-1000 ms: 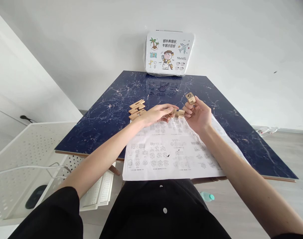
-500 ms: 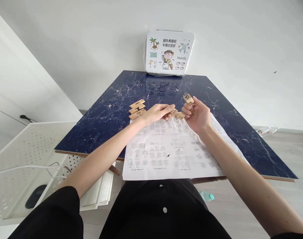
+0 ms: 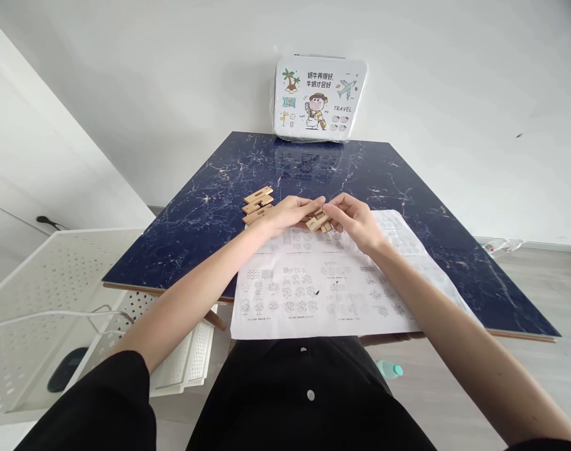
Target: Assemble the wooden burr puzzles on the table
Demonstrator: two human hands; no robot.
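Between my hands is a small cluster of notched wooden puzzle pieces, held just above the top of a printed instruction sheet. My left hand is closed on the cluster from the left, thumb on top. My right hand pinches the same pieces from the right; its fingers partly hide them, so how they fit together is unclear. Several flat slotted wooden pieces lie in a staggered row beyond my left wrist, one partly covered by it.
The dark blue marbled table carries everything. A white cartoon-printed case in clear plastic leans on the wall at the back. White perforated shelving with a cable stands left; a bottle is on the floor.
My right hand has turned over and moved left, bringing the wooden piece it held to the pieces in my left hand. The left hand has stayed nearly still.
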